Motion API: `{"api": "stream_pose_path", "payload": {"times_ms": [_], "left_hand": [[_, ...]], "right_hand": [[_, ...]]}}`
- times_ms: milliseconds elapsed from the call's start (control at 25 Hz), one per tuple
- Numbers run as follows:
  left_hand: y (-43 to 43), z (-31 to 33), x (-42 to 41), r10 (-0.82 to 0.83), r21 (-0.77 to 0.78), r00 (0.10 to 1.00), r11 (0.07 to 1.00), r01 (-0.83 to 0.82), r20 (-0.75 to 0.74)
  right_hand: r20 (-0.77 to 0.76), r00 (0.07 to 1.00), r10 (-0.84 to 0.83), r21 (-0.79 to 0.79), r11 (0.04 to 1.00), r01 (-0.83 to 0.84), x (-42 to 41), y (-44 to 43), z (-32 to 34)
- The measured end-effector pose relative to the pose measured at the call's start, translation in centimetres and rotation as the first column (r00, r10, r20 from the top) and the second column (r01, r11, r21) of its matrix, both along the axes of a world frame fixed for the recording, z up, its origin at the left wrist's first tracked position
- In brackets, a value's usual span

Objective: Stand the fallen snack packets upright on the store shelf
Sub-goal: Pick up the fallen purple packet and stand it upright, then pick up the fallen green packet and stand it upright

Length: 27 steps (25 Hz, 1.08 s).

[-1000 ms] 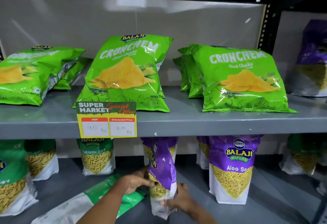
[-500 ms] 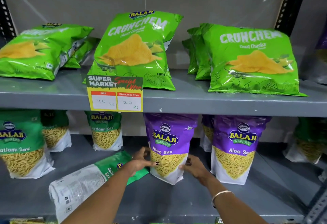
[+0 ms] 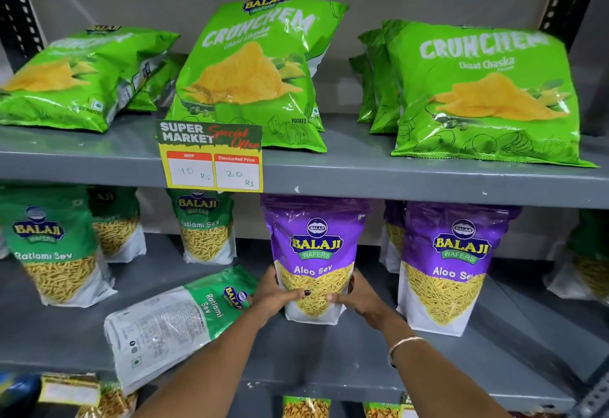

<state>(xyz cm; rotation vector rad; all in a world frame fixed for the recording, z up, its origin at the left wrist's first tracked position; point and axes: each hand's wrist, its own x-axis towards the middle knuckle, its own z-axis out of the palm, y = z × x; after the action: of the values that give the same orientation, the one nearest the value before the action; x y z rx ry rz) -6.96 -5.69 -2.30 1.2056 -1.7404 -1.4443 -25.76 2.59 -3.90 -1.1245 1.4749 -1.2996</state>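
Note:
A purple Aloo Sev packet (image 3: pixel 314 252) stands upright on the lower grey shelf (image 3: pixel 329 351), facing me. My left hand (image 3: pixel 276 295) holds its lower left side and my right hand (image 3: pixel 357 297) its lower right side, thumbs on the front. Just left of my left arm, a green Ratlami Sev packet (image 3: pixel 174 322) lies flat on its face, its top toward the purple packet. A second purple Aloo Sev packet (image 3: pixel 451 266) stands upright to the right.
Green Ratlami Sev packets (image 3: pixel 49 246) stand at the left of the lower shelf. On the upper shelf (image 3: pixel 362 173), green Crunchem chip bags (image 3: pixel 253 74) lean back; the left one (image 3: pixel 75 78) lies flat. A price tag (image 3: pixel 211 157) hangs on the edge.
The purple packet has turned from side-on to facing front and now stands on the shelf. Both my hands have slid onto its lower sides. My view has dropped toward the lower shelf.

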Motion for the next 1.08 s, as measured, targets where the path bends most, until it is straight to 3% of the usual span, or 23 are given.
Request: {"api": "stream_pose_path", "payload": {"times_ms": [240, 360, 440, 520, 600, 720, 800, 880, 960, 1080], "left_hand": [[0.2, 1.0, 1.6, -0.084, 0.007, 0.989, 0.996, 0.084, 0.123], [-2.3, 2.0, 5.5, -0.054, -0.126, 0.892, 0.984, 0.123, 0.448], [-5.5, 2.5, 10.0, -0.015, -0.195, 0.776, 0.965, 0.176, 0.630], [-8.8, 2.6, 15.0, -0.112, -0.138, 0.734, 0.952, 0.272, 0.670], [-11.5, 2.6, 19.7, -0.264, -0.009, 0.785, 0.946, 0.325, 0.560], [-13.3, 1.5, 24.6, -0.269, 0.296, 0.895, 0.941, 0.165, 0.355], [-13.2, 1.0, 25.6, -0.296, 0.449, 0.925, 0.878, 0.164, 0.240], [-13.0, 1.2, 26.2, -0.415, 0.574, 0.900, 0.773, 0.271, 0.135], [-12.8, 1.7, 26.7, -0.502, 0.579, 0.855, 0.740, 0.343, 0.135], [-12.8, 3.0, 27.4, -0.519, 0.474, 0.827, 0.796, 0.376, 0.217]], "right_hand": [[-0.107, 0.994, 0.038, 0.136, 0.990, -0.023, -0.5, 0.1, 0.4], [-0.238, 0.969, 0.064, 0.458, 0.888, 0.053, 0.2, 0.7, 1.9], [-0.093, 0.993, 0.066, 0.653, 0.757, 0.011, 1.7, 0.7, 2.5], [0.041, 0.999, 0.010, 0.725, 0.687, -0.037, 5.2, 0.1, 2.8], [0.109, 0.994, -0.023, 0.716, 0.695, -0.063, 9.9, -1.7, 2.0], [0.252, 0.951, -0.181, 0.616, 0.788, -0.013, 18.8, -4.7, 0.0], [0.352, 0.884, -0.306, 0.508, 0.856, 0.094, 22.9, -5.5, -0.8], [0.433, 0.796, -0.423, 0.438, 0.870, 0.225, 25.3, -5.8, -0.6], [0.495, 0.748, -0.442, 0.397, 0.881, 0.257, 26.1, -5.8, 0.2], [0.407, 0.783, -0.471, 0.358, 0.871, 0.338, 26.2, -6.3, 2.5]]}}
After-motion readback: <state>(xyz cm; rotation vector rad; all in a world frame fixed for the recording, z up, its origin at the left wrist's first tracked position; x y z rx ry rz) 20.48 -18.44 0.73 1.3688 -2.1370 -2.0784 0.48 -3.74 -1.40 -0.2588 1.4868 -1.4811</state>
